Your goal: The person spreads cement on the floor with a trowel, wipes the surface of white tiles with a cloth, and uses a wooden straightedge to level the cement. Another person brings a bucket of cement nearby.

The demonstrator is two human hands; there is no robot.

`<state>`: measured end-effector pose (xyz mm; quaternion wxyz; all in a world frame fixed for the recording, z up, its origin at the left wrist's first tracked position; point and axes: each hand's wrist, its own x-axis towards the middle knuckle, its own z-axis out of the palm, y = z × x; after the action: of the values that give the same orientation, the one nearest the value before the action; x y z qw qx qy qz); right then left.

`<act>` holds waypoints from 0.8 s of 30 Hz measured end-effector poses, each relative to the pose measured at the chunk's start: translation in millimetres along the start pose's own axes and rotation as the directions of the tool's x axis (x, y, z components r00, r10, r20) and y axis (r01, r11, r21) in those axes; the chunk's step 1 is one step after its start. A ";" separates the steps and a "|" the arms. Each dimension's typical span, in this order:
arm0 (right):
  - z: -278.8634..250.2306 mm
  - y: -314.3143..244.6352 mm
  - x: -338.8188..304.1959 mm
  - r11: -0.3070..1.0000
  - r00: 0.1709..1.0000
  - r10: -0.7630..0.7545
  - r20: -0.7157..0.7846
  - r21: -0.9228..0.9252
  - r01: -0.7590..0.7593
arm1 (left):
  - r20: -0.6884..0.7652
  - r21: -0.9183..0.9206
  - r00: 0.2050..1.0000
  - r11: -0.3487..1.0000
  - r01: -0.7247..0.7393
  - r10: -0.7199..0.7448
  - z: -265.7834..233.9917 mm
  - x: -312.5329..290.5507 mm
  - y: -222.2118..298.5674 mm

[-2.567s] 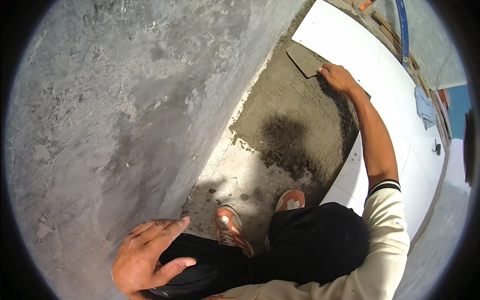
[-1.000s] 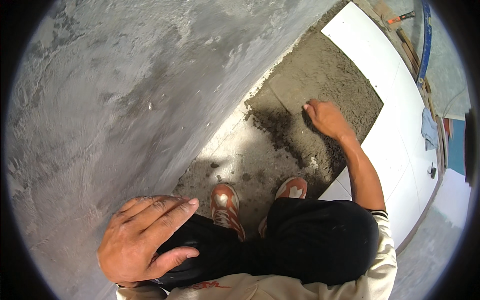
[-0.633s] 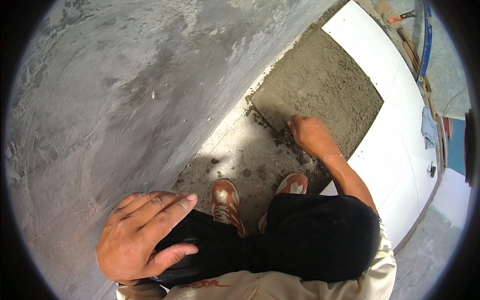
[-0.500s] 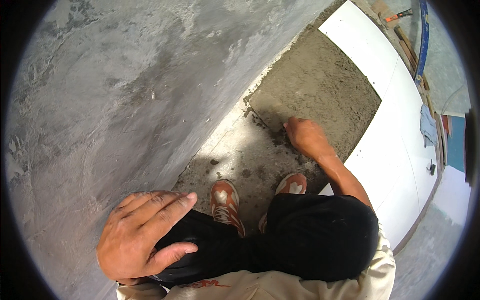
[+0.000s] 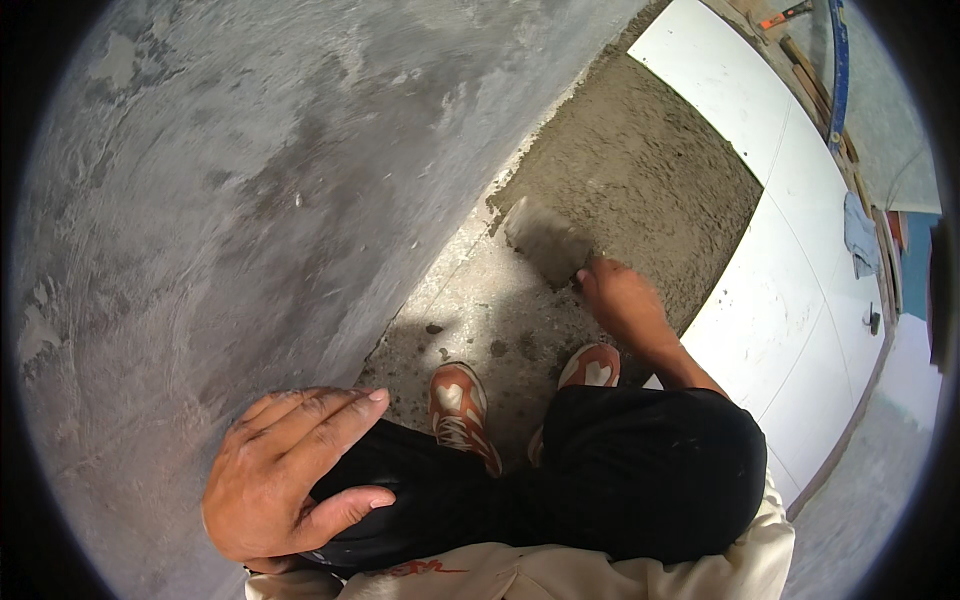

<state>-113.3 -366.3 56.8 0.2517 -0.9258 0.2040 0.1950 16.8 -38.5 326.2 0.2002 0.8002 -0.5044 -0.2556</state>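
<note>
A broad grey plastered wall [image 5: 250,190] is filling everything out beyond the left hand and curving away above both hands. Just ahead of the right hand, a rough brown mortar bed [image 5: 650,180] is lying spread over the floor, and beyond it and out to that hand's outer side large white floor tiles [image 5: 790,300] are sitting edge to edge. Between the two hands, the person's black trousers [image 5: 600,480] are covering bent knees, with two orange and white shoes [image 5: 460,400] planted on bare, mortar-speckled concrete just below the right hand.

The left hand [image 5: 285,475] is resting flat on the left knee, fingers spread and thumb out, gripping nothing. The right hand [image 5: 620,300] is reaching forward with its fingers closed around the handle end of a flat trowel [image 5: 545,240]. The trowel's grey, mortar-smeared blade is lying low against the near edge of the mortar bed, right at the fingertips, close to the foot of the wall. Well beyond the right hand, a small blue cloth [image 5: 860,235] is lying on the tiles.
</note>
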 end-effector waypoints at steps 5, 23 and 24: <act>-12.5 8.5 18.8 0.996 0.987 -0.047 -0.151 -0.087 0.034 | -0.018 0.015 0.999 0.999 0.035 -0.035 -0.4 3.2 3.0; -23.8 37.0 24.9 0.989 0.974 -0.022 -0.226 -0.149 -0.012 | -0.005 0.014 1.000 1.000 -0.021 0.021 0.8 10.2 6.0; -29.4 42.3 27.7 0.986 0.958 0.042 -0.282 -0.145 -0.086 | -0.011 0.014 1.000 1.000 -0.011 0.011 1.1 8.9 6.2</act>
<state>-102.6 -423.5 51.1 0.1411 -0.9537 0.2512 0.0863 15.0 -49.3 327.1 0.1988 0.8000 -0.5095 -0.2466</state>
